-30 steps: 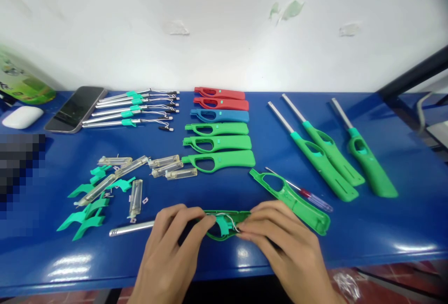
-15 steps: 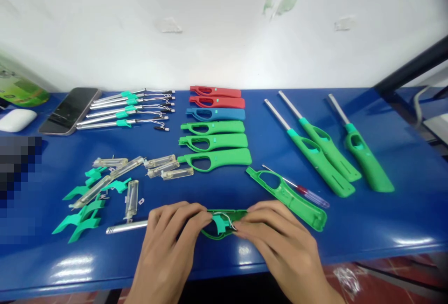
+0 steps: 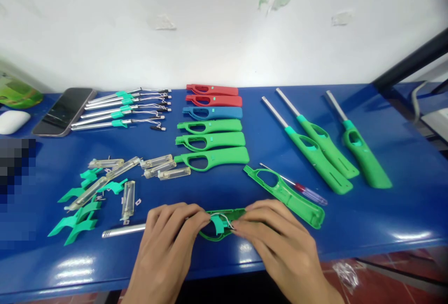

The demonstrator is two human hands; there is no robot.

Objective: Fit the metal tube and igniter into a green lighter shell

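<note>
Both hands rest on an open green lighter half-shell (image 3: 224, 216) lying near the front edge of the blue table (image 3: 367, 220). Its metal tube (image 3: 122, 231) sticks out to the left. My left hand (image 3: 168, 248) pinches the shell's left part beside the teal trigger (image 3: 219, 224). My right hand (image 3: 276, 243) pinches the right part, fingertips at a thin white wire (image 3: 227, 220) by the trigger. A second green half-shell (image 3: 285, 195) lies just right of my right hand, next to a red-handled screwdriver (image 3: 301, 187).
Red, blue and green shells (image 3: 212, 129) lie in a row at the centre. Tubes with wires (image 3: 119, 110) and a phone (image 3: 63, 110) are at back left. Clear fuel tanks (image 3: 157, 166) and teal triggers (image 3: 79, 222) lie left. Three finished green lighters (image 3: 325, 148) lie right.
My hands and the shell stay in place; the fingertips shift slightly at the trigger and wire. The view has drifted a little, moving everything slightly left.
</note>
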